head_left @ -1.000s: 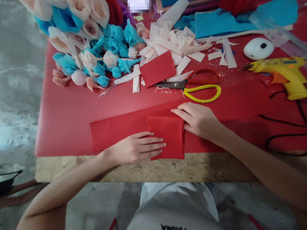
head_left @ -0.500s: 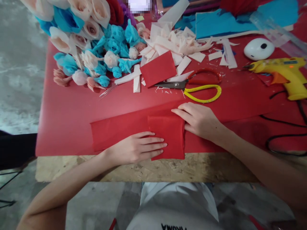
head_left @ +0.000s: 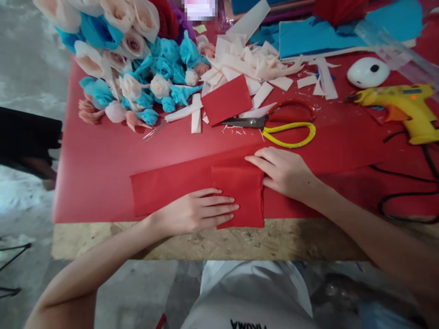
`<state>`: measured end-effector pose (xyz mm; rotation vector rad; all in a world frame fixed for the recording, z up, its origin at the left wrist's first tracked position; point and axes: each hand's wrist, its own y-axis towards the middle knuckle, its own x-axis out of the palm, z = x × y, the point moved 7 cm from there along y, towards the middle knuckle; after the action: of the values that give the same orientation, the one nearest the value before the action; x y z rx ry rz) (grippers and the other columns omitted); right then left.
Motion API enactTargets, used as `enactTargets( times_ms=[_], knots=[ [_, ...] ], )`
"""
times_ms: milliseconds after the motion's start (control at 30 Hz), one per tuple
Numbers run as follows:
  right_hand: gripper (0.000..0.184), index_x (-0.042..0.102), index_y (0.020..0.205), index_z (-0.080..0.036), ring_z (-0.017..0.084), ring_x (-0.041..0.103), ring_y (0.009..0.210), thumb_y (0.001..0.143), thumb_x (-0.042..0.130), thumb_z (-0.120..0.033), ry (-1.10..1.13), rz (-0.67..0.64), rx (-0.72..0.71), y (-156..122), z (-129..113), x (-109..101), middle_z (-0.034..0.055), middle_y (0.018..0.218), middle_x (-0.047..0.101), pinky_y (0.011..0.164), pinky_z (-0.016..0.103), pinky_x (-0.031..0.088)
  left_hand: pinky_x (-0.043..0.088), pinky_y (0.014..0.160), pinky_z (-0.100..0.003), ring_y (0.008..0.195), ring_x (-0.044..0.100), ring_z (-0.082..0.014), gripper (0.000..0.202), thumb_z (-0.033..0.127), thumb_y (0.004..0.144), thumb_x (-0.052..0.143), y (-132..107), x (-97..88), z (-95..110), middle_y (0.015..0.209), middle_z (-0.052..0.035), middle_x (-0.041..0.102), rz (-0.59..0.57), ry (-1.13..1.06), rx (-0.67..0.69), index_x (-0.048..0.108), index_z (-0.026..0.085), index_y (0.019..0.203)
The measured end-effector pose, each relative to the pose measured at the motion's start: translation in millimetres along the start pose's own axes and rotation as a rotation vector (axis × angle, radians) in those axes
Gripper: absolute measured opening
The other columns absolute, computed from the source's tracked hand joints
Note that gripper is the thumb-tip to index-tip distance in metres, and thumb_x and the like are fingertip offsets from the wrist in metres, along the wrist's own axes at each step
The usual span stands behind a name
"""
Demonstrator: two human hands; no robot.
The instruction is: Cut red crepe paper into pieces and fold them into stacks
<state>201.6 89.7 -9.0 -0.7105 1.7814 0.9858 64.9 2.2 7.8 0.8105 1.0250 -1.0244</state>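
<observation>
A folded piece of red crepe paper [head_left: 245, 189] lies near the table's front edge, on top of a long red crepe strip [head_left: 171, 176]. My left hand [head_left: 197, 211] rests flat on the folded piece's left part, fingers stretched out. At its upper right corner, my right hand [head_left: 283, 171] has its fingers bent around the folded edge; the fingertips partly hide the contact. Just beyond my right hand lie scissors [head_left: 290, 135] with one red and one yellow handle. Their blade tips touch a small red paper rectangle [head_left: 227, 99].
Crepe flowers [head_left: 164, 57] in blue, cream and pink crowd the back left. Pale paper scraps [head_left: 254, 59] lie mid-table, blue sheets [head_left: 308, 39] behind. At right are a yellow glue gun [head_left: 411, 107], its black cord and a white rounded object [head_left: 367, 72]. Someone's dark clothing [head_left: 29, 141] shows at left.
Both hands and the folded red paper hold almost still. The dark-clothed person at the left edge shows more and higher in view. The view has shifted slightly.
</observation>
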Motion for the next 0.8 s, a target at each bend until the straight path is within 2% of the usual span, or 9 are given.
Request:
enactTargets(
  times_ms=[133,200,233,300,367,433,533,667,800],
  knots=[
    [0.038,0.051,0.119,-0.007,0.02,0.055,0.097,0.083,0.038,-0.008,0.069,-0.03,0.046,1.3,0.0,-18.1,0.0136,0.11,0.058,0.078,0.032,0.046,0.04,0.106,-0.035,0.124,0.047,-0.0157,0.033,0.012,0.094,0.035,0.2,0.4,0.1,0.133,-0.0023,0.05,-0.009,0.036,0.002,0.054,0.018,0.12],
    [0.037,0.054,0.115,-0.008,0.019,0.055,0.096,0.085,0.033,-0.005,0.05,0.019,0.025,-1.1,-11.6,-31.9,0.0118,0.106,0.061,0.081,0.033,0.044,0.04,0.105,-0.035,0.123,0.048,-0.016,0.032,0.014,0.094,0.035,0.2,0.2,-0.5,0.131,-0.003,0.052,0.004,0.027,-0.003,0.055,0.017,0.119],
    [0.034,0.057,0.111,-0.01,0.018,0.055,0.092,0.087,0.033,-0.005,0.057,0.056,-0.03,-3.6,-22.8,-37.7,0.0092,0.099,0.063,0.08,0.033,0.044,0.04,0.105,-0.035,0.122,0.049,-0.0161,0.032,0.016,0.094,0.036,0.1,0.5,-0.9,0.131,-0.0035,0.053,0.005,0.015,-0.005,0.055,0.017,0.119],
    [0.032,0.06,0.103,-0.013,0.016,0.056,0.087,0.09,0.031,-0.008,0.112,0.039,-0.218,-11.8,-52.6,-38.6,0.0055,0.093,0.066,0.078,0.03,0.043,0.037,0.107,-0.036,0.122,0.049,-0.0165,0.032,0.021,0.093,0.039,-0.4,1.7,-1.4,0.131,-0.0043,0.053,-0.004,-0.019,-0.003,0.055,0.016,0.12],
    [0.036,0.063,0.094,-0.013,0.014,0.056,0.08,0.092,0.028,-0.008,0.136,-0.043,-0.344,-22.1,-76.8,-29.4,0.0044,0.089,0.067,0.072,0.029,0.043,0.033,0.11,-0.037,0.125,0.045,-0.0174,0.035,0.022,0.089,0.041,-1.4,3.4,-2.1,0.133,-0.005,0.05,-0.029,-0.074,-0.004,0.054,0.015,0.121],
    [0.037,0.064,0.092,-0.011,0.015,0.056,0.079,0.091,0.027,-0.008,0.139,-0.081,-0.388,-30.2,-89.7,-20.7,0.0061,0.09,0.067,0.071,0.03,0.043,0.031,0.111,-0.039,0.129,0.04,-0.0189,0.041,0.018,0.084,0.041,-2.4,5.1,-1.9,0.136,-0.0067,0.047,-0.058,-0.148,-0.005,0.053,0.013,0.123],
    [0.038,0.064,0.092,-0.01,0.015,0.056,0.08,0.092,0.026,-0.009,0.157,-0.11,-0.369,-35.8,-91.9,-11.9,0.0073,0.092,0.067,0.07,0.031,0.043,0.032,0.11,-0.04,0.13,0.039,-0.0202,0.042,0.018,0.081,0.041,-2.3,4.4,-0.3,0.135,-0.0086,0.048,-0.037,-0.195,-0.013,0.054,0.011,0.12],
    [0.039,0.065,0.092,-0.011,0.015,0.056,0.081,0.093,0.026,-0.01,0.193,-0.111,-0.333,-37.0,-86.4,-9.0,0.0063,0.092,0.067,0.073,0.032,0.043,0.039,0.104,-0.035,0.114,0.055,-0.0168,0.024,0.022,0.089,0.045,3.5,0.3,0.1,0.121,-0.0047,0.061,0.076,-0.073,-0.079,0.063,0.017,0.104],
    [0.038,0.065,0.094,-0.011,0.016,0.055,0.083,0.092,0.028,-0.011,0.211,-0.074,-0.273,-36.5,-83.6,-8.7,0.0068,0.095,0.067,0.077,0.032,0.043,0.046,0.096,-0.032,0.104,0.06,-0.0152,0.02,0.017,0.091,0.044,13.2,-0.6,2.1,0.112,-0.0023,0.066,0.115,0.034,-0.102,0.063,0.017,0.099]
  ],
)
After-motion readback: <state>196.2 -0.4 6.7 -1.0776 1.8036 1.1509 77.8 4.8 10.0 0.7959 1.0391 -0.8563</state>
